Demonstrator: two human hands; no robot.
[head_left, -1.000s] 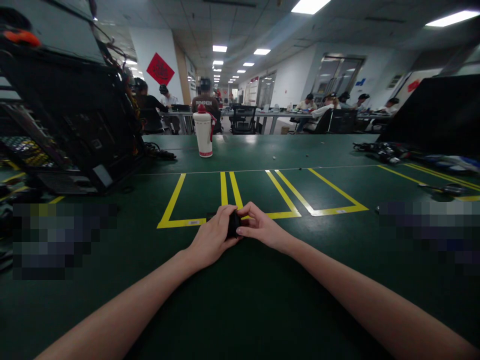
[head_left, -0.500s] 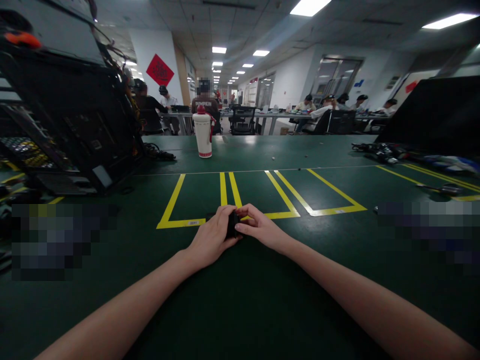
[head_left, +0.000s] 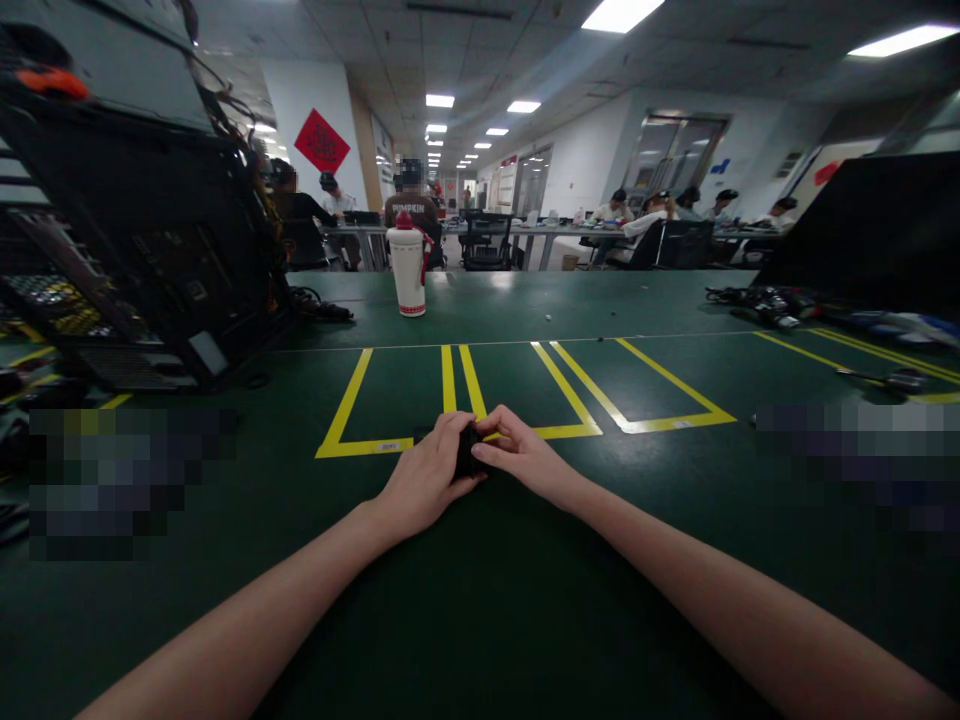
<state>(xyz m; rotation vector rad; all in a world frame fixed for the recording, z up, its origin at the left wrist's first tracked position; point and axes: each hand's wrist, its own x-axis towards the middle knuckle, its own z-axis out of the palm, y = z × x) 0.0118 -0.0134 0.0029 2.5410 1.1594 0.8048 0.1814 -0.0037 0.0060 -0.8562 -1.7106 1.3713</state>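
A small black box-like object [head_left: 466, 452] rests on the green table [head_left: 420, 620], at the near edge of the yellow tape marks [head_left: 360, 447]. My left hand [head_left: 429, 465] is wrapped over it from the left, its palm hiding most of the object. From the right, my right hand [head_left: 517, 450] pinches its right end between thumb and fingers. Only a dark strip shows between the two hands, so its exact kind cannot be made out.
A white cup with a red lid [head_left: 409, 270] stands farther back. An opened black computer case [head_left: 165, 250] is on the left, with cables [head_left: 322, 305] beside it. More cables [head_left: 772, 303] and a dark panel [head_left: 862, 240] lie right. Several people sit at tables beyond.
Both hands keep the same hold on the black object. The whole view has shifted very slightly; nothing else visibly differs.
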